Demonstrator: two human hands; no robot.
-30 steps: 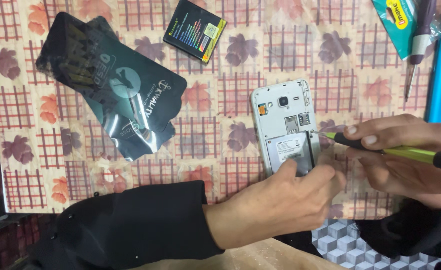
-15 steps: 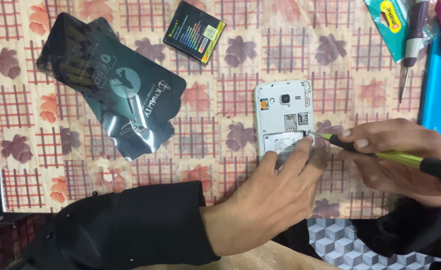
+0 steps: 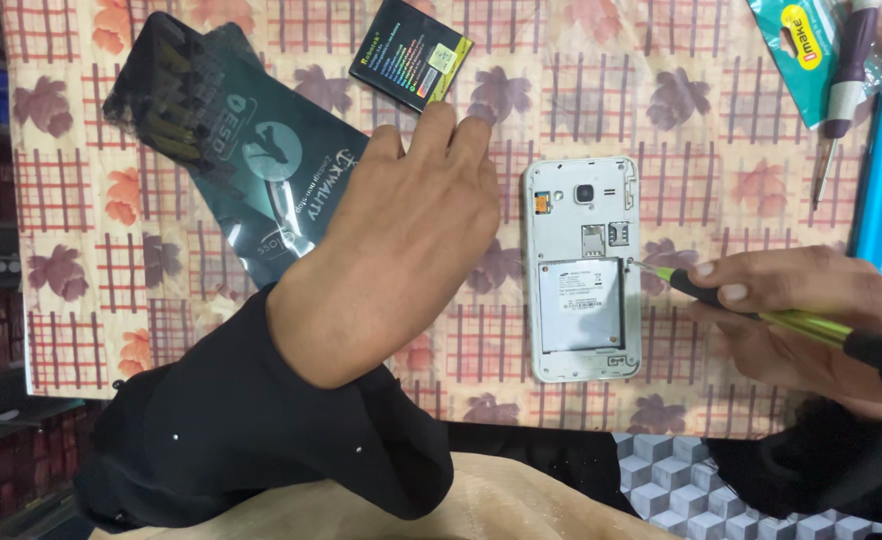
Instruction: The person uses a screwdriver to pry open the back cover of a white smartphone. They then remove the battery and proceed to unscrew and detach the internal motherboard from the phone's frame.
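Head view: phone point(image 3: 583, 268) lies face down on patterned cloth point(image 3: 721, 120), back cover off, battery bay empty. Your right hand point(image 3: 811, 320) grips screwdriver point(image 3: 761, 310), tip at phone's right edge. Your left hand point(image 3: 401, 240) open, fingertips reaching loose battery point(image 3: 411, 52). Battery not yet fitted.

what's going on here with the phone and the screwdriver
A person in black sleeves is working on a white phone that lies face down on a patterned cloth, its back cover off and its battery bay empty. The right hand holds a green-handled screwdriver with the tip at the phone's right edge. The left hand is off the phone, reaching toward a black battery near the top of the cloth. A dark plastic pouch lies to the left.
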